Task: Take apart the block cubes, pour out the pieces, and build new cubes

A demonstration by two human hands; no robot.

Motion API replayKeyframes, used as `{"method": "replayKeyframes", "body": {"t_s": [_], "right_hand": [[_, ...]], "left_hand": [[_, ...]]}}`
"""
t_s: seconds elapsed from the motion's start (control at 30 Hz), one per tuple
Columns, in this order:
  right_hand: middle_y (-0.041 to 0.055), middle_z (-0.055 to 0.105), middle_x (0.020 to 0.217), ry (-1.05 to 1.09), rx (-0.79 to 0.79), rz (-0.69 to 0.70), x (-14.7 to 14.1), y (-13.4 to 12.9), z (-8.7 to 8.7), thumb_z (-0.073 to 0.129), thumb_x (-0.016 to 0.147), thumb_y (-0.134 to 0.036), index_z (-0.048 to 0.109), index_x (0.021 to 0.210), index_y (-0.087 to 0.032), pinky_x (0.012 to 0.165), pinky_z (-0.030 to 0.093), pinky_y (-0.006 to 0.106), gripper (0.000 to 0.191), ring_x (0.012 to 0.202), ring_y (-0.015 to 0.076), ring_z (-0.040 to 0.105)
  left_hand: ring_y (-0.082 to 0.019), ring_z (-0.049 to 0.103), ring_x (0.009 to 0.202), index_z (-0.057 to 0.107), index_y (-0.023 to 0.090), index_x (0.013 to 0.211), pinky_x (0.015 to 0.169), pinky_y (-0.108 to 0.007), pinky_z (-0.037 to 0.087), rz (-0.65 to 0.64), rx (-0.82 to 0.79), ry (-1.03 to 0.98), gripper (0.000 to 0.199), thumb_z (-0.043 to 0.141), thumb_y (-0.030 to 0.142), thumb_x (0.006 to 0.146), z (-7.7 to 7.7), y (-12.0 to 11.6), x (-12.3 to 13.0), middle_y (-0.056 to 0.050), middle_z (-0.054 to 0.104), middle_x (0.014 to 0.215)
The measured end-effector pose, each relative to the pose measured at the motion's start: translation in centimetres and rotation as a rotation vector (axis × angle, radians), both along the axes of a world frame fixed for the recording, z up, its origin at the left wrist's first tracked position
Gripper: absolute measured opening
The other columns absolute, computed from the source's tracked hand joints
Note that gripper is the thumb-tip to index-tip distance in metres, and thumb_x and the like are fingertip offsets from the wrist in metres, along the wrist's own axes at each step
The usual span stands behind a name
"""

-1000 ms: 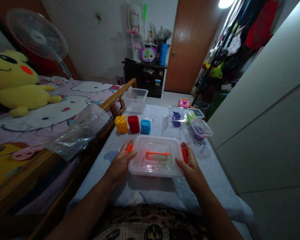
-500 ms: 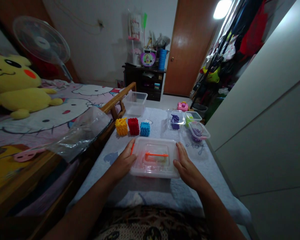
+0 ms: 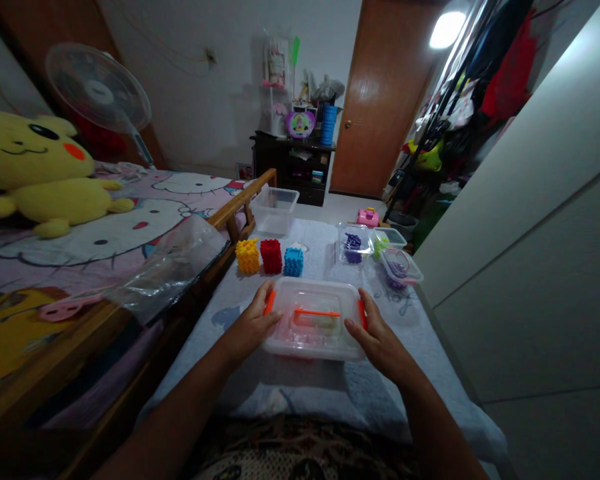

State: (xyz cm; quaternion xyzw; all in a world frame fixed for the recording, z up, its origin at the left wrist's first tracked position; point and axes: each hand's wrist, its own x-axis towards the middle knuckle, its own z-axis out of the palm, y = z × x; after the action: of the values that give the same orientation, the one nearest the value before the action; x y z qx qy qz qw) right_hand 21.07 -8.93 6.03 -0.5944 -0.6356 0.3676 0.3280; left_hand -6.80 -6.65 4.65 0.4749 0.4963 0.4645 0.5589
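A clear plastic storage box (image 3: 315, 337) with a lid, an orange carry handle and orange side latches sits in front of me on the cloth. My left hand (image 3: 257, 320) grips its left end, thumb over the lid rim and fingers by the left latch (image 3: 269, 302). At the opposite end my right hand (image 3: 377, 333) holds the box the same way, beside the right latch (image 3: 363, 313). What lies inside looks reddish and blurred through the lid. Just beyond it stand a yellow block cube (image 3: 247, 257), a red one (image 3: 271, 257) and a blue one (image 3: 293, 262).
Small clear containers with purple pieces (image 3: 353, 248), green pieces (image 3: 380, 247) and more purple pieces (image 3: 397, 270) stand at the right back. An open clear bin (image 3: 275, 212) is at the far left. A wooden rail (image 3: 235, 207) borders the left side, a white cabinet (image 3: 530, 253) the right.
The view has shifted slightly, moving everything a little right and down. The orange right latch now shows beside my right hand. Both hands stay on the box.
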Motion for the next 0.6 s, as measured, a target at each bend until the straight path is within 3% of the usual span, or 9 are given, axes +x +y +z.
{"method": "replayKeyframes", "body": {"t_s": [0.07, 0.13, 0.2, 0.27, 0.4, 0.6], "right_hand": [[0.0176, 0.037, 0.155, 0.117, -0.049, -0.112, 0.8, 0.2, 0.0, 0.056, 0.085, -0.062, 0.029, 0.152, -0.020, 0.110, 0.041, 0.052, 0.083, 0.137, 0.0314, 0.045], [0.0159, 0.057, 0.132, 0.218, -0.094, -0.172, 1.4, 0.3, 0.0, 0.060, 0.081, -0.062, 0.039, 0.144, -0.019, 0.089, 0.055, 0.046, 0.080, 0.112, 0.0289, 0.062], [0.0071, 0.065, 0.099, 0.305, -0.145, -0.153, 1.7, 0.2, 0.1, 0.064, 0.079, -0.061, 0.045, 0.135, -0.016, 0.068, 0.056, 0.037, 0.074, 0.082, 0.0222, 0.066], [-0.0009, 0.061, 0.078, 0.407, -0.200, -0.112, 1.5, -0.2, 0.2, 0.067, 0.079, -0.059, 0.049, 0.128, -0.017, 0.054, 0.050, 0.030, 0.067, 0.063, 0.0165, 0.060], [-0.0010, 0.064, 0.078, 0.594, -0.281, -0.098, 0.8, -0.7, 0.4, 0.074, 0.074, -0.056, 0.053, 0.120, -0.020, 0.049, 0.048, 0.027, 0.061, 0.057, 0.0143, 0.060], [0.0013, 0.069, 0.081, 0.700, -0.345, -0.106, 1.4, -0.6, 0.1, 0.078, 0.072, -0.052, 0.058, 0.121, -0.021, 0.053, 0.052, 0.028, 0.061, 0.066, 0.0173, 0.065]], "left_hand": [[-0.030, 0.045, 0.137, 0.046, 0.019, 0.140, 0.110, -0.039, 0.038, 0.095, -0.034, -0.041, 0.076, 0.075, 0.036, 0.072, -0.4, 0.1, -0.6, -0.016, 0.048, 0.147], [-0.029, 0.056, 0.124, 0.052, 0.019, 0.133, 0.100, -0.037, 0.046, 0.167, -0.079, -0.040, 0.069, 0.077, 0.037, 0.071, -0.3, -0.2, -1.2, -0.014, 0.057, 0.133], [-0.026, 0.064, 0.106, 0.057, 0.019, 0.125, 0.089, -0.035, 0.051, 0.146, -0.130, -0.044, 0.061, 0.077, 0.039, 0.071, 0.2, -0.6, -1.6, -0.011, 0.064, 0.116], [-0.024, 0.067, 0.091, 0.060, 0.018, 0.119, 0.080, -0.034, 0.053, 0.072, -0.174, -0.078, 0.055, 0.077, 0.040, 0.072, 0.8, -1.2, -1.8, -0.007, 0.068, 0.101], [-0.022, 0.068, 0.079, 0.062, 0.020, 0.119, 0.072, -0.032, 0.053, 0.022, -0.192, -0.145, 0.055, 0.079, 0.041, 0.071, 1.2, -1.8, -1.5, -0.004, 0.070, 0.088], [-0.025, 0.068, 0.092, 0.065, 0.019, 0.119, 0.076, -0.032, 0.052, 0.031, -0.136, -0.159, 0.055, 0.079, 0.040, 0.071, 1.6, -1.3, -0.6, -0.009, 0.073, 0.105]]}}
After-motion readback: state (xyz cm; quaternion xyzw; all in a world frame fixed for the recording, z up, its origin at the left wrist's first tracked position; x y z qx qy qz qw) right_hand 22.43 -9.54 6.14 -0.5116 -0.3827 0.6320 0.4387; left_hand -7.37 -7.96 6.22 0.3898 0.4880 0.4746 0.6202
